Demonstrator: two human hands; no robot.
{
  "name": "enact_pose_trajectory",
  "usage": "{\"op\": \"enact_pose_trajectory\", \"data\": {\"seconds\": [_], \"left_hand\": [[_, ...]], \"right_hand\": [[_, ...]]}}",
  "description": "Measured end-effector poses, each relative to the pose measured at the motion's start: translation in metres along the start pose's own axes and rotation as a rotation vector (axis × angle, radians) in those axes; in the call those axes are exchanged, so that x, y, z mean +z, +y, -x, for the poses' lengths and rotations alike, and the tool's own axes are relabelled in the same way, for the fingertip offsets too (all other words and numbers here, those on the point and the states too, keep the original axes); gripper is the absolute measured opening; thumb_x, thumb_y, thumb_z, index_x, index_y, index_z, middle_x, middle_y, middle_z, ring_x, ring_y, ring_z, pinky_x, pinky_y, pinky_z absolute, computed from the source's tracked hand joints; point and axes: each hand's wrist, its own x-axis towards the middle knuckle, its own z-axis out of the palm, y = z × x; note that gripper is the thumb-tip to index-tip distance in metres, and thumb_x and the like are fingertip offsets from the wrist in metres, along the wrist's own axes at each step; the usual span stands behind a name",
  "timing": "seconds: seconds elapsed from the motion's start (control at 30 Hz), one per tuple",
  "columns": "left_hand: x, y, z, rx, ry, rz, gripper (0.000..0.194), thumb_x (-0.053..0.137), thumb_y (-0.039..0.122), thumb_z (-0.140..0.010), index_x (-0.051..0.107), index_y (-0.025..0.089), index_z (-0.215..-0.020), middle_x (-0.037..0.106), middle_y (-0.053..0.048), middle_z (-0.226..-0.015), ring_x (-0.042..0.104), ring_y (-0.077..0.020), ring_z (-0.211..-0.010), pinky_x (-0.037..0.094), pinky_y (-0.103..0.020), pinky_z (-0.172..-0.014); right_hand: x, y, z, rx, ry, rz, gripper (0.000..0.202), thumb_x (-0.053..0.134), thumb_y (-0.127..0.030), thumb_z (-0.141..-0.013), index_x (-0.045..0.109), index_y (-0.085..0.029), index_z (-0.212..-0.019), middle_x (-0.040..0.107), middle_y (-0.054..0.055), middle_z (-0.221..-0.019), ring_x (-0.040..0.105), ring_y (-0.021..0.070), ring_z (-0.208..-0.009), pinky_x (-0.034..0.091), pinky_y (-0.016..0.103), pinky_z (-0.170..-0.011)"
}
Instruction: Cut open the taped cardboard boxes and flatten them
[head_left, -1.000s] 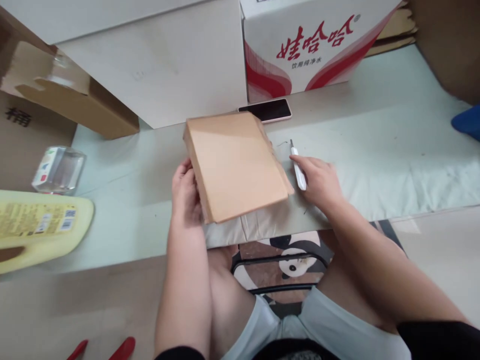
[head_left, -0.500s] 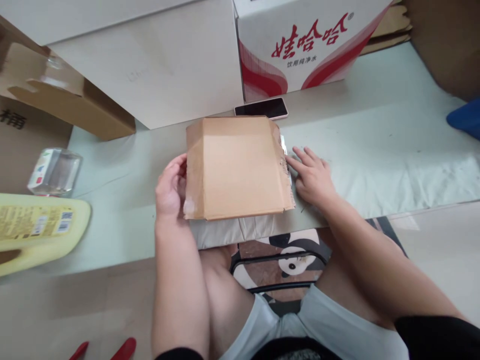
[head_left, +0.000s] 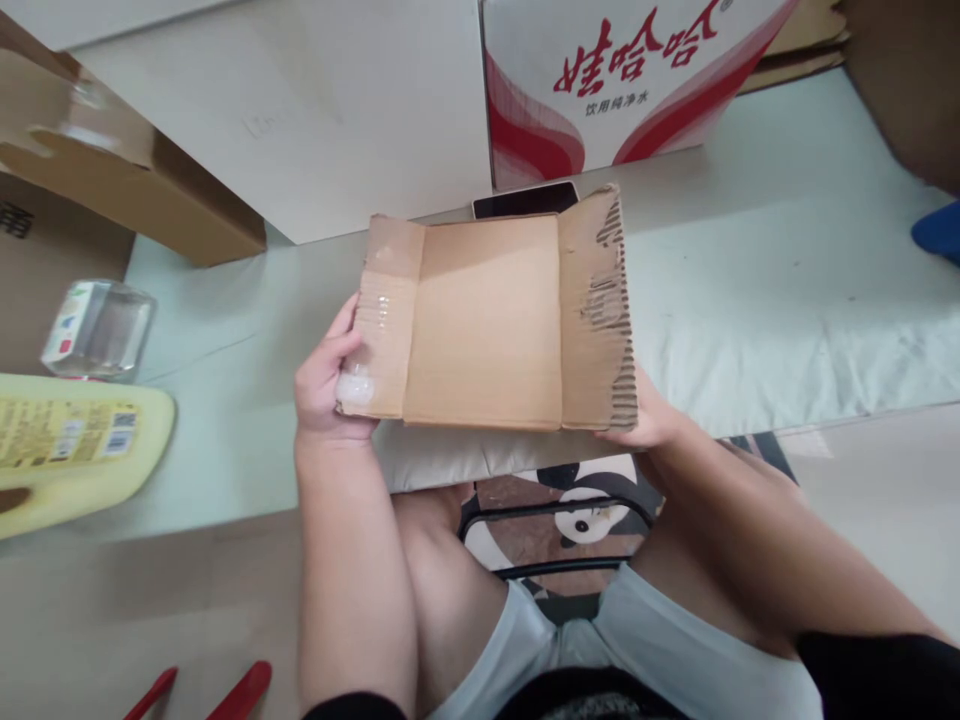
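Observation:
A brown cardboard piece point(head_left: 486, 320) lies across the front of the cloth-covered table, its two side flaps spread outward. The right flap has a torn edge with bare corrugation; clear tape shows on the left flap. My left hand point(head_left: 328, 385) grips the left flap from the outside, thumb near its edge. Under the lower right corner is my right hand point(head_left: 646, 410), mostly hidden behind the right flap, so its fingers cannot be made out. Behind the cardboard's top edge lies a dark phone point(head_left: 525, 200), partly covered.
Across the back stand a white box point(head_left: 300, 120) and a red-and-white carton point(head_left: 600, 90). At the left are a brown box point(head_left: 187, 200), a clear container point(head_left: 112, 330) and a yellow bottle point(head_left: 90, 450). A blue object point(head_left: 937, 235) is at the far right.
The cardboard's side flaps have opened outward, showing the torn right edge. My left hand has taken hold of the left flap; my right hand has moved down behind the right flap.

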Motion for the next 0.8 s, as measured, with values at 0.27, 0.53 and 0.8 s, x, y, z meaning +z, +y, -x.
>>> {"op": "enact_pose_trajectory", "data": {"seconds": [0.27,0.53,0.8], "left_hand": [[0.02,0.003,0.004,-0.259,0.212,0.168,0.03,0.047,0.02,-0.088,0.071,0.016,-0.105,0.076,-0.005,-0.076,0.074,-0.0268,-0.111,0.055,-0.043,-0.107],[0.011,-0.006,-0.006,-0.202,0.127,0.038,0.025,0.047,0.022,-0.096,0.068,0.016,-0.108,0.073,-0.002,-0.076,0.064,-0.0123,-0.05,0.051,-0.021,-0.047],[-0.002,-0.012,-0.006,-0.15,0.03,-0.12,0.019,0.059,0.027,-0.089,0.07,0.016,-0.099,0.064,-0.001,-0.063,0.052,-0.0102,-0.038,0.038,-0.02,-0.035]], "right_hand": [[0.006,-0.012,0.005,0.072,0.044,0.046,0.069,0.079,-0.06,-0.076,0.054,-0.024,-0.129,0.065,0.013,-0.128,0.063,0.0332,-0.128,0.051,0.049,-0.114],[0.017,-0.017,0.002,0.341,0.345,0.069,0.037,0.072,-0.056,-0.083,0.063,-0.022,-0.095,0.069,0.005,-0.08,0.065,0.0208,-0.07,0.06,0.037,-0.067],[0.01,-0.023,0.001,0.503,0.548,0.034,0.043,0.065,-0.063,-0.086,0.062,-0.022,-0.074,0.066,0.004,-0.073,0.062,0.0194,-0.067,0.055,0.033,-0.06]]}}
